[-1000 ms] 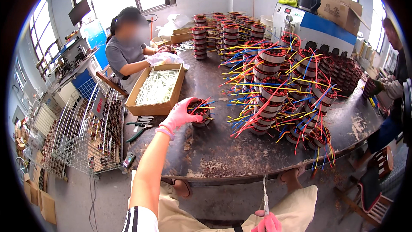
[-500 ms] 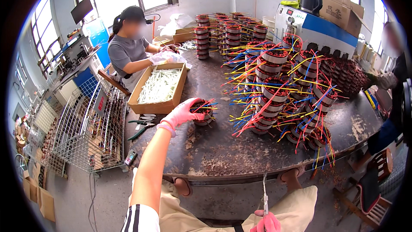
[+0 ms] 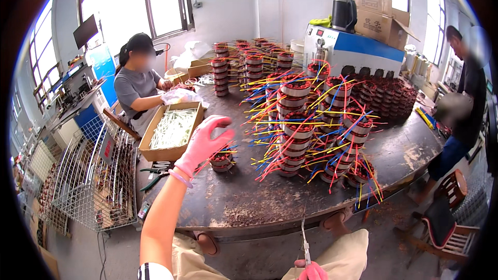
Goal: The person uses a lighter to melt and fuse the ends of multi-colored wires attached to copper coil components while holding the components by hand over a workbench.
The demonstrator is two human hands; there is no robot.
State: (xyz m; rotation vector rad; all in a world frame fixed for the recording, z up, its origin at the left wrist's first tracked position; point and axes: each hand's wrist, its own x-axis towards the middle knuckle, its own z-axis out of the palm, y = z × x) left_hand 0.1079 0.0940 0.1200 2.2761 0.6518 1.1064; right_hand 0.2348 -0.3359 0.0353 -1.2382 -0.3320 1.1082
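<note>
My left hand [image 3: 204, 142], in a pink glove, hangs above the dark table [image 3: 249, 189] with thumb and fingers curved apart and nothing between them. Just below and to its right sits a single motor stator [image 3: 222, 163], a metal ring with red windings and coloured wire ends. Low in the picture, my right hand [image 3: 313, 270], also gloved in pink, grips a slim metal tool [image 3: 306, 246] with a thin, slightly bent tip pointing up toward the table's edge. Several stacks of wired stators [image 3: 298, 129] stand right of the single one, their red, blue and yellow leads sticking out.
A cardboard box [image 3: 143, 151] of white sleeves lies left of my hand, green-handled pliers [image 3: 154, 180] nearby. One person [image 3: 137, 80] works at the table's far left; another [image 3: 466, 88] stands at right. A wire cart [image 3: 78, 192] flanks the table.
My left hand has let go of the single stator and lifted off it. The view has shifted, and the person at right now stands more fully in sight.
</note>
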